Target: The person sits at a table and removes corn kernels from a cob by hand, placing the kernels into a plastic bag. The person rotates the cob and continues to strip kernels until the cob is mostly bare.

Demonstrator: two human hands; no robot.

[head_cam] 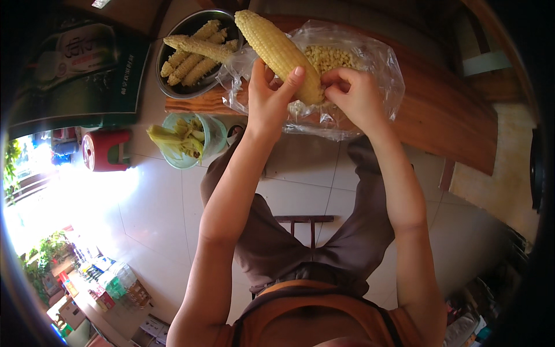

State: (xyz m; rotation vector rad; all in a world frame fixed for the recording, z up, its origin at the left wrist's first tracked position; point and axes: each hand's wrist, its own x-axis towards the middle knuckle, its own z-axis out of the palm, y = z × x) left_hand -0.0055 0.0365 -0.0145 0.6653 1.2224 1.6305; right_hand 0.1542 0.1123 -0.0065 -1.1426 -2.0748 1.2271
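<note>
My left hand (273, 93) grips an ear of corn (277, 47), its rows of pale yellow kernels facing up. The ear slants from upper left to lower right, over a clear plastic bag (381, 86). At the ear's lower right end, my right hand (353, 93) has its thumb and forefinger pinched against the corn; whether a kernel is between them is hidden. Loose corn kernels (331, 58) lie in a heap on the bag just behind that hand. A metal bowl (162, 82) to the left holds several stripped corn cobs (197, 50).
Beneath the bag is a wooden bench (446, 126). A pale green bucket (214, 134) with corn husks (184, 136) stands on the tiled floor by my left leg. Farther left are a red plastic stool (104, 149) and a dark green box (73, 73) bearing writing.
</note>
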